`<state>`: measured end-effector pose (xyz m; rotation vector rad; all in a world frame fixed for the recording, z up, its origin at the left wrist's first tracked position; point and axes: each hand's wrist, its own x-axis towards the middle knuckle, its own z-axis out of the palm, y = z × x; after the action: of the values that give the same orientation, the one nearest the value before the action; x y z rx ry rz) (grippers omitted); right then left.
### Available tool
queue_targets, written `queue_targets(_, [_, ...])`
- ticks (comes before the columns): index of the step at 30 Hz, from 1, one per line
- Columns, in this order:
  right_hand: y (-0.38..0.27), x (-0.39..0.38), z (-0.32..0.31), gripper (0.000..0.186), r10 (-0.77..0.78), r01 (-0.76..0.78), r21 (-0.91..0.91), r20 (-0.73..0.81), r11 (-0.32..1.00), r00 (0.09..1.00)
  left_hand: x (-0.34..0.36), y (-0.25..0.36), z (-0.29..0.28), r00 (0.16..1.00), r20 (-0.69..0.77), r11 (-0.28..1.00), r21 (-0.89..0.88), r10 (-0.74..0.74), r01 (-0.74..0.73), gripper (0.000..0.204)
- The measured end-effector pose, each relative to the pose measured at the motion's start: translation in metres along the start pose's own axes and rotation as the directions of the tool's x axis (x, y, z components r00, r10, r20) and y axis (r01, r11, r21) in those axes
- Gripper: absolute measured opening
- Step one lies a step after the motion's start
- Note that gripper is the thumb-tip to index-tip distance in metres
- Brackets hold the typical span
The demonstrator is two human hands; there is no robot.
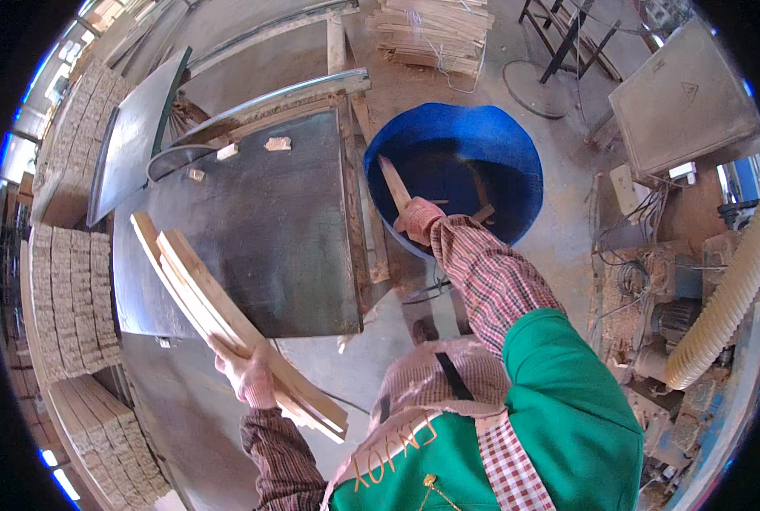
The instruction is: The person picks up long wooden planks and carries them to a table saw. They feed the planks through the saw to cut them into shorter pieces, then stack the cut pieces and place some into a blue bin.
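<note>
My left hand, in a pale glove, is closed around a small bundle of long wooden strips. The strips slant from over the dark tabletop down toward my body. My right hand, gloved too, reaches over the near left rim of a round blue tub. It grips a shorter wooden piece that points away into the tub. A few wood scraps lie on the tub's dark bottom. Small wood offcuts rest at the far side of the tabletop.
Stacked timber lines the left side. Behind the tub sits a pile of wooden slats. On the right are a grey metal cabinet, loose cables, a motor and a ribbed hose. A dark panel leans beyond the table.
</note>
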<state>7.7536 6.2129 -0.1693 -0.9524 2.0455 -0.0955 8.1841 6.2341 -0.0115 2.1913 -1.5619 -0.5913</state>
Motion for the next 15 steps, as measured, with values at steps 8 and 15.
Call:
queue_targets(8, [0.047, 0.019, -0.06, 0.049, 0.024, -0.026, -0.01, -0.138, 1.0, 0.99, 0.002, -0.003, 0.004, 0.999, 0.012, 0.988, -0.146, 0.049, -0.046, 0.112])
queue_targets(15, [0.153, -0.074, -0.123, 0.039, 0.288, -0.306, -0.483, -0.112, 0.821, 0.951, 0.0, -0.007, 0.001, 1.0, 0.011, 0.995, -0.093, 0.026, -0.025, 0.108])
